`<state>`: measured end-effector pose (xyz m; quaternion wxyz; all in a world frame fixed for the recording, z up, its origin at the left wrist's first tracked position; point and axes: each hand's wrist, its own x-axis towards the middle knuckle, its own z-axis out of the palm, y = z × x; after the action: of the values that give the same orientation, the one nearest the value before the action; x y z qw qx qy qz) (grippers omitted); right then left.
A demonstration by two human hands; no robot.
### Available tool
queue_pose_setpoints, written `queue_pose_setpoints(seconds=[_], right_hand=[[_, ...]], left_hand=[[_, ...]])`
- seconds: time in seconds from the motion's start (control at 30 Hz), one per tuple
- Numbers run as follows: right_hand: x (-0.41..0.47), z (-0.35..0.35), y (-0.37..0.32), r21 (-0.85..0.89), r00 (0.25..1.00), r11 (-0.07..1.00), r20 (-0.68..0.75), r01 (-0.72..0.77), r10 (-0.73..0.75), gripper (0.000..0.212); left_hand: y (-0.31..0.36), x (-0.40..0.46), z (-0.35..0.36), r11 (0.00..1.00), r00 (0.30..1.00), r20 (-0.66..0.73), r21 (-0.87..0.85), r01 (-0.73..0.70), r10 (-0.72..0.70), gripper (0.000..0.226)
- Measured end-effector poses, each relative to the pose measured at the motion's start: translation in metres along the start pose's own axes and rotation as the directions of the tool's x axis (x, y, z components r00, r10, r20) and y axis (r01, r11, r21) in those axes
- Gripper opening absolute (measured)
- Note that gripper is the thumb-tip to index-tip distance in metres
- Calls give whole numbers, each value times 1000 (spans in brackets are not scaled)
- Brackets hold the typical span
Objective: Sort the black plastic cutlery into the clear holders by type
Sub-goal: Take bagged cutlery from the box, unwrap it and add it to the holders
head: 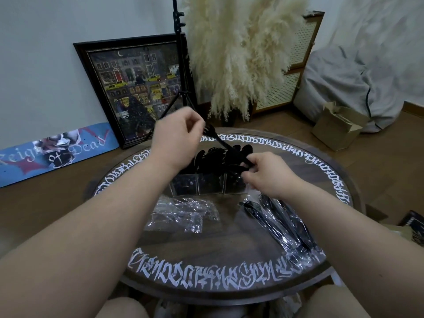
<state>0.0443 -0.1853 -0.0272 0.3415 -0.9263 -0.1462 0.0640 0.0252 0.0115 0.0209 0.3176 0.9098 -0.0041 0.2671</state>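
A black plastic fork [221,142] is held slanted above the holders. My left hand [177,140] pinches its tined end, up at the left. My right hand [266,173] grips its handle end, lower right. Three clear holders [207,183] stand side by side in the middle of the round table, filled with black cutlery whose tops stick up behind the fork. A plastic bag of black cutlery [282,223] lies on the table under my right forearm.
Crumpled empty clear wrappers [181,213] lie in front of the holders. The round wooden table [206,274] has white lettering around its rim. Behind it stand a framed picture [137,88], a tripod and pampas grass; a cardboard box [339,127] sits at the right.
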Motion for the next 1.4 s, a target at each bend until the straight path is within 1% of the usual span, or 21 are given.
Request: queue_pose_setpoints(seconds=[0.03,0.1,0.13,0.2,0.27,0.37,0.47,0.53,0.6,0.67,0.73,0.83,0.93,0.97,1.03,1.1,1.13,1.2,1.27,1.4], right_hand=[[0,-3,5,-38,998,999,-59,-32,30,9],[2,-11,10,3,978,997,-190,-82,81,10],[4,-16,10,51,964,995,-248,-87,97,10],[8,-25,7,110,932,992,-350,-60,95,9],[10,-33,2,112,904,994,-424,-8,55,10],[14,-37,-2,111,878,991,-478,74,-12,15],[17,-37,1,113,847,988,-530,104,-28,13],[19,-38,4,115,827,987,-561,108,-25,11],[22,-39,5,144,814,983,-581,110,-6,9],[25,-41,5,169,793,978,-609,121,7,10],[30,-42,4,182,774,971,-633,154,-4,13],[36,-41,2,170,761,958,-646,229,-68,19],[45,-38,1,109,720,951,-679,290,-141,17],[49,-36,1,91,706,949,-690,302,-158,15],[55,-33,1,61,689,947,-701,317,-185,14],[59,-29,1,33,680,947,-704,318,-203,15],[60,-27,1,22,683,949,-700,314,-210,16],[62,-23,3,2,703,954,-677,298,-218,16],[63,-19,8,-18,742,962,-633,272,-222,16],[63,-10,14,-74,822,975,-527,210,-217,20]], left_hand=[[-1,5,-6,999,997,-67,31,-23,25,10],[-1,14,-15,993,982,-163,84,-78,90,12],[-1,18,-18,989,975,-186,105,-107,126,13],[0,24,-18,972,966,-178,173,-158,189,16],[-2,27,-12,945,971,-101,273,-181,215,20],[-8,27,3,910,985,50,378,-172,166,24],[-17,20,20,900,973,207,396,-181,104,28],[-24,16,31,897,949,313,405,-178,47,31],[-31,14,39,893,920,392,423,-154,-27,37],[-34,12,42,913,888,451,392,-108,-89,46],[-35,9,42,925,860,501,364,-106,-98,46],[-41,9,41,899,841,535,406,-166,-86,36],[-53,11,39,865,814,560,475,-161,-156,44],[-54,11,38,850,817,554,498,-174,-158,44],[-47,10,38,811,856,511,531,-244,-77,35],[-37,11,41,781,884,467,544,-308,24,34],[-33,12,43,774,884,465,545,-322,41,35],[-30,14,49,769,865,501,542,-339,28,36],[-33,14,54,763,848,530,547,-345,3,35],[-38,8,60,788,841,541,519,-331,-3,35]])
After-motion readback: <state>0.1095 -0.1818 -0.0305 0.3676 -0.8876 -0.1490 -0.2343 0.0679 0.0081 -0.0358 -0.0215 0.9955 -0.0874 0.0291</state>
